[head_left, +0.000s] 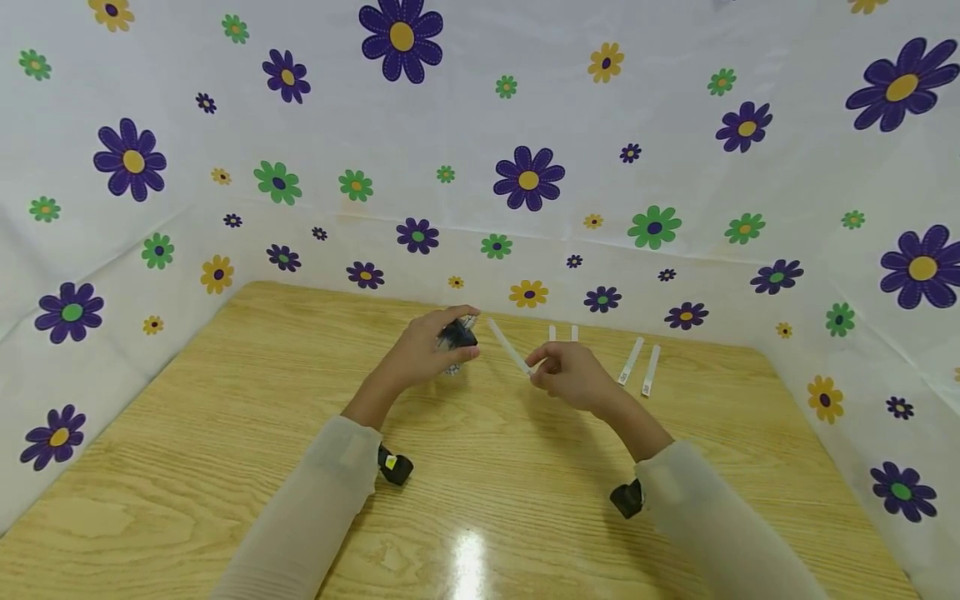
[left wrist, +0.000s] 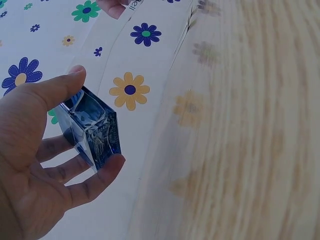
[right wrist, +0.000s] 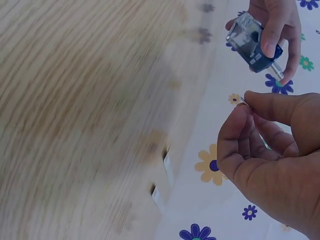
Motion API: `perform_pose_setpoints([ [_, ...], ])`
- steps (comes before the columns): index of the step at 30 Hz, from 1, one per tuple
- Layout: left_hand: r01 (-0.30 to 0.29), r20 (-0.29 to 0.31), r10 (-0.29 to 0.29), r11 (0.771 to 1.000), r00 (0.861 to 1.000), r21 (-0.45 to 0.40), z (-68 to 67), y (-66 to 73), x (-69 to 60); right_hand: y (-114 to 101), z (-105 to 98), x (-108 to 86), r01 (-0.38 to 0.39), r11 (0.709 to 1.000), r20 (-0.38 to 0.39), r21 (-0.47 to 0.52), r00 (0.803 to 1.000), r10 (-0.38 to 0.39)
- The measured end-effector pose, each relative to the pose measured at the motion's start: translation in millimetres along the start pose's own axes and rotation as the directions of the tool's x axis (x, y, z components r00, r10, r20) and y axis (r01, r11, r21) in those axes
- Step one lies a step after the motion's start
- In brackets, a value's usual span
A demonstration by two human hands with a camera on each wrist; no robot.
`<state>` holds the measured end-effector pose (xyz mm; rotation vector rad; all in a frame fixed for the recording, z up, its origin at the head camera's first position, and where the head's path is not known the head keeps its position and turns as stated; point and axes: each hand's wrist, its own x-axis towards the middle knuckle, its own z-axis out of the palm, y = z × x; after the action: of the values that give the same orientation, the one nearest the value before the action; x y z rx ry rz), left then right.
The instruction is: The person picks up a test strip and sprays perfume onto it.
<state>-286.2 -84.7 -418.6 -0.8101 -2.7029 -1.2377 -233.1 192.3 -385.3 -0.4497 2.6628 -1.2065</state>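
Observation:
My left hand (head_left: 423,346) grips a small blue, faceted glass perfume bottle (left wrist: 97,127) above the far part of the table. In the right wrist view a metal spray nozzle (right wrist: 275,70) sticks out of the bottle, with no cap on it. Thumb and fingers of my right hand (head_left: 573,375) pinch one end of a narrow white paper strip (head_left: 508,346). That strip slants up and left toward the bottle, apart from it. Seen from the right wrist, the strip is almost edge-on and mostly hidden by the fingers.
Two white strips (head_left: 631,361) with small printed ends lie on the wooden table (head_left: 225,433) right of my right hand. Two more strips (head_left: 552,333) show behind that hand, partly covered. A flower-patterned white cloth (head_left: 450,150) walls the table's back and sides.

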Motion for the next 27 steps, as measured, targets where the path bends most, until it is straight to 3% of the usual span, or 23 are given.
perform_pose_setpoints([
  [11, 0.008, -0.001, -0.008, 1.0, 1.0, -0.01, 0.5, 0.1, -0.3, -9, 5, -0.2, 0.017, 1.0, 0.008, -0.004, 1.0, -0.017],
  [18, -0.045, -0.021, 0.045, 0.999, 0.999, 0.009, -1.1, 2.5, -0.8, -12, 0, -5.4, 0.017, 1.0, 0.003, 0.0, 1.0, -0.017],
  [27, -0.072, -0.042, 0.072, 0.997, 0.996, 0.019, -0.6, 1.1, -2.3, -15, -2, -7.9, 0.025, 1.0, 0.012, 0.013, 1.0, -0.025],
])
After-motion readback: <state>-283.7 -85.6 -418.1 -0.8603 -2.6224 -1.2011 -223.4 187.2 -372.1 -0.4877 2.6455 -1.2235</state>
